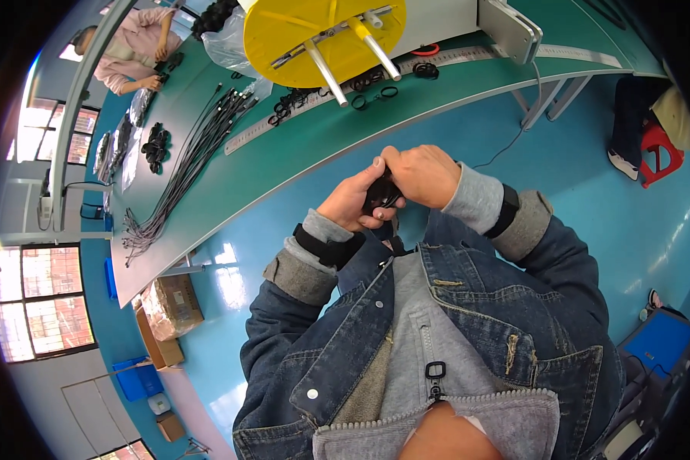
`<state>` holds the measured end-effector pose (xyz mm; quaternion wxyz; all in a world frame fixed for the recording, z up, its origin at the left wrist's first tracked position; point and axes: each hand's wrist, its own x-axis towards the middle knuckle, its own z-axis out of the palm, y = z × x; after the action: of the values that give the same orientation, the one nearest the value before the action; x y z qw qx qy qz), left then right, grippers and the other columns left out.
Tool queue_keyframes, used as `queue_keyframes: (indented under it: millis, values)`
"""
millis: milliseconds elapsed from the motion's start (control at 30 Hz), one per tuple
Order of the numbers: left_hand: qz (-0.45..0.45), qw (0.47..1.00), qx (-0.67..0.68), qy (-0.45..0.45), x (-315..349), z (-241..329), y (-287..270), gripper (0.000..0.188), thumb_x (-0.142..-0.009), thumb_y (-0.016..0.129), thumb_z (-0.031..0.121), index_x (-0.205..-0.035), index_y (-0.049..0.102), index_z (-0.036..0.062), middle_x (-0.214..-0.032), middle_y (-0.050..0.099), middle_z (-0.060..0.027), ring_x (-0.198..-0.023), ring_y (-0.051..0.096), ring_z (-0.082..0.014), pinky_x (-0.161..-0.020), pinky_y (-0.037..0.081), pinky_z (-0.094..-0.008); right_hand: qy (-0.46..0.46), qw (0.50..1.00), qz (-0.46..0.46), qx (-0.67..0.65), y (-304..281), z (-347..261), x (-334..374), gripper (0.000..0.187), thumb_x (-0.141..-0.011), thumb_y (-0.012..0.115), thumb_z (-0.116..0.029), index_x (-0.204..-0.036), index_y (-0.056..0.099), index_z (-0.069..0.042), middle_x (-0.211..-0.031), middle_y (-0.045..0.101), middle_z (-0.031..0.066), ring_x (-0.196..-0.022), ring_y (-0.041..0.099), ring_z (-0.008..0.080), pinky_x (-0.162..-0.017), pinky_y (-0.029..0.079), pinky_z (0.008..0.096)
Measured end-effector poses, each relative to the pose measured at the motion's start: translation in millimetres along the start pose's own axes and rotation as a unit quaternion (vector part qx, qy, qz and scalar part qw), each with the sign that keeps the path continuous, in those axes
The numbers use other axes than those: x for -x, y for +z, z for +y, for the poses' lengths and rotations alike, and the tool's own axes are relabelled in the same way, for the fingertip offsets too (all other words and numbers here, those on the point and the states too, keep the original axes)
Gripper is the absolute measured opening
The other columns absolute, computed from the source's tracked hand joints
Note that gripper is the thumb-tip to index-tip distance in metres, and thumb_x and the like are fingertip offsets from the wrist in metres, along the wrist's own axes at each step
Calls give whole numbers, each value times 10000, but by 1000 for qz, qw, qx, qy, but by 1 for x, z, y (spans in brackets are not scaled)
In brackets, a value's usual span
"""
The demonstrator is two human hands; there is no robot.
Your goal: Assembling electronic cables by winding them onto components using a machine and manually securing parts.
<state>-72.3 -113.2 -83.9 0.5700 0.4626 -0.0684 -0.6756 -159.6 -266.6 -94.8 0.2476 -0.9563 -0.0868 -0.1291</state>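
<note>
A denim jacket [299, 368] in close foreground — its wearer's left hand [354, 198] cradling a small black bundle [381, 193], the right hand [428, 175] gripping its upper end, just off the near edge of the green tabletop [238, 188]. On that tabletop lie dark cables [182, 180] and a long ruler [579, 55] — a co-worker [126, 55] sits beyond its far side.
</note>
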Motion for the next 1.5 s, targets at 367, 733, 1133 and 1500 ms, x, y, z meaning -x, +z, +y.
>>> queue_keyframes:
  millis: [367,733,1133,1500]
  values:
    - [6,999,43,-16,-3,5,-16,294,-816,422,260,-941,482,1,-789,506,-88,-542,407,-107,-357,257,-166,133,974,167,-74,38,-11,6,159,-744,557,-76,-797,430,4,-595,564,204,-575,588,364,-486,465,434]
    - [105,967,-231,-32,2,20,-2,312,-842,425,331,-779,479,31,-632,477,-22,-407,356,-57,-329,251,-183,168,918,263,-244,72,-15,2,40,-830,471,-39,-855,485,-10,-629,576,134,-512,593,231,-468,462,326]
    - [50,998,-45,-9,12,23,-28,384,-865,399,363,-861,532,3,-636,530,-51,-408,419,-78,-331,296,-194,177,830,176,-499,63,0,-2,138,-832,544,-74,-937,508,7,-638,567,52,-562,546,94,-508,423,245]
    - [86,895,17,438,120,146,-186,560,-917,381,430,-1200,376,-53,-1168,488,-236,-1011,528,-302,-791,470,-355,234,865,-10,-444,70,26,35,103,-804,565,-66,-872,568,12,-669,533,-4,-604,449,36,-534,375,201]
